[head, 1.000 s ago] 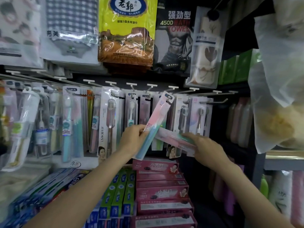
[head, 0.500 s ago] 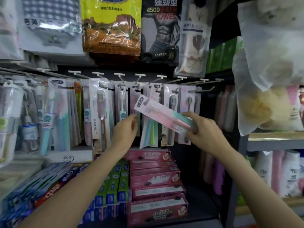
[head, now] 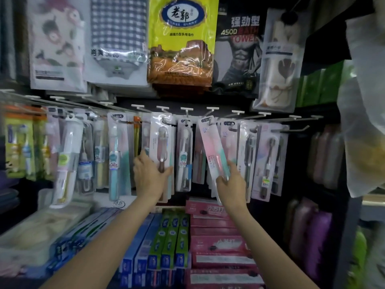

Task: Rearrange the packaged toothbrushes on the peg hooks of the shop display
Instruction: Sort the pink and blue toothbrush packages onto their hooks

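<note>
Far left: blurred clear-plastic toothbrush packs with teal and white brushes (head: 114,157) hang crowded on the white wire peg hooks (head: 162,109). Left of centre: the left hand (head: 149,176) rests on a clear blister pack holding a brown-handled toothbrush (head: 161,151), thumb on its front, fingers behind its edge; a light hold, pack on its hook. Centre-right: the right hand (head: 230,184) pinches the lower end of a flat pink-and-teal toothbrush packet (head: 212,149), tilted, its top corner up by a hook. Whether its hole is threaded on, cannot tell. Far right: two bare hooks (head: 300,128) beside dark-brush packs (head: 268,159). Judgement: mid-task; one packet in transfer, hanging unconfirmed; the left rows look unsorted.
</note>
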A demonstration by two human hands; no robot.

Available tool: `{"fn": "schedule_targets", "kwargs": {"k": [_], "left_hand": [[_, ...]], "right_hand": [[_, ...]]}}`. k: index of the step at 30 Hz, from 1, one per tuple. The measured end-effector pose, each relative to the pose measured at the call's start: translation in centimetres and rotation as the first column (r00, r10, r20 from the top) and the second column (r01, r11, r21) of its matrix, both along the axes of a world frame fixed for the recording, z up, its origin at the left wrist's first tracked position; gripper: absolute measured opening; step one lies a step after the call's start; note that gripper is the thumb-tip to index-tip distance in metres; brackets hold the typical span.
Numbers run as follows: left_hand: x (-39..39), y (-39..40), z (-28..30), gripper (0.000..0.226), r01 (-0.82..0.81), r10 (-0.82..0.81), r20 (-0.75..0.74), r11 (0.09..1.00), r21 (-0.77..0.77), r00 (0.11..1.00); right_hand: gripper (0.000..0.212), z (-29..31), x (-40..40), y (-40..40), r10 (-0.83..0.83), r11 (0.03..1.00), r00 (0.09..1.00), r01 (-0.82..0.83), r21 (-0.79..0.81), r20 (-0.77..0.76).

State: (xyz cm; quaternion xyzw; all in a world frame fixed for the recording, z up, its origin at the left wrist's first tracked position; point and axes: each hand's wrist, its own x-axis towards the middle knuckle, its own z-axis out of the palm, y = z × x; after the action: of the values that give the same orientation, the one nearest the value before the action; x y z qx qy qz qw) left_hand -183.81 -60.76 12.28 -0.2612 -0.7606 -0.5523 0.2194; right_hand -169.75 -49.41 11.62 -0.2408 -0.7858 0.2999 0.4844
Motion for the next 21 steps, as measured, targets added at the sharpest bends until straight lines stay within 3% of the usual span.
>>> {"fn": "schedule_targets", "kwargs": {"k": [4,8,11,14,17,21], "left_hand": [[-0.5,-0.5,-0.8,0.037,0.051,-0.052,-0.014,0.996,-0.077,0.999],[-1.5,-1.6,-1.1,0.035,0.028,-0.038,-0.087,0.993,-0.111,0.995],[-2.5,-2.6,-1.2,0.038,0.015,-0.035,-0.142,0.99,-0.141,0.989],[-3.5,-3.6,-1.2,0.037,0.001,-0.031,-0.174,0.986,-0.168,0.984],[-3.9,-4.6,-0.8,0.033,-0.032,-0.011,-0.218,0.981,-0.191,0.976],[-4.3,-6.0,0.3,0.041,-0.051,-0.013,-0.236,0.964,-0.26,0.972]], "right_hand": [[0.046,-1.6,-0.8,0.5,0.004,1.0,1.0,-0.004,-0.006,0.013],[0.041,-3.1,-1.5,0.6,-0.047,0.999,0.999,0.047,0.01,-0.007],[0.038,-3.8,-2.5,-0.6,-0.13,0.965,0.982,0.157,0.21,-0.135],[0.03,-3.1,-4.7,-2.4,0.054,0.944,0.996,-0.028,0.329,-0.07],[0.04,-2.3,-7.8,-3.8,0.218,0.941,0.971,-0.236,0.242,0.097],[0.05,-2.1,-11.2,-4.6,0.282,0.958,0.958,-0.279,-0.063,0.054]]}}
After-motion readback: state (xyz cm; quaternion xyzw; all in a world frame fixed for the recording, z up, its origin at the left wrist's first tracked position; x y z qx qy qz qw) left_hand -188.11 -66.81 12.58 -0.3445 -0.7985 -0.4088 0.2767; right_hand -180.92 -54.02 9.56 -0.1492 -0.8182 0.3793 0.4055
